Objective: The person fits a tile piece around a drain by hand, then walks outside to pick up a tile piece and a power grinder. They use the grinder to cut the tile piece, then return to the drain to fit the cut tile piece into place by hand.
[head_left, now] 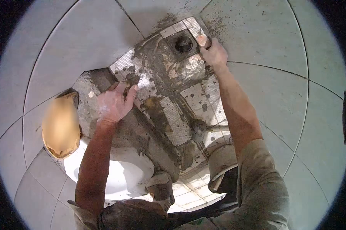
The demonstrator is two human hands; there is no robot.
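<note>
My left hand [115, 101] rests low at the edge of the mosaic tile floor [173, 130], thumb and fingers curled beside a dark clump of mortar [132, 78]. Whatever lies under those fingers is hidden. My right hand [214, 53] is at the upper right of the floor, its fingers bent at the tile edge beside a square frame with a round dark drain hole [183, 44]; something small and orange-pink shows at the fingertips. Wet grey mortar is smeared across the tiles between both hands.
A white toilet bowl [123, 172] stands at lower left, with a crumpled tan paper bag [61, 124] beyond it. Large grey wall tiles [265, 34] surround the work area. My shoes [159, 186] are near the bottom, beside loose mortar.
</note>
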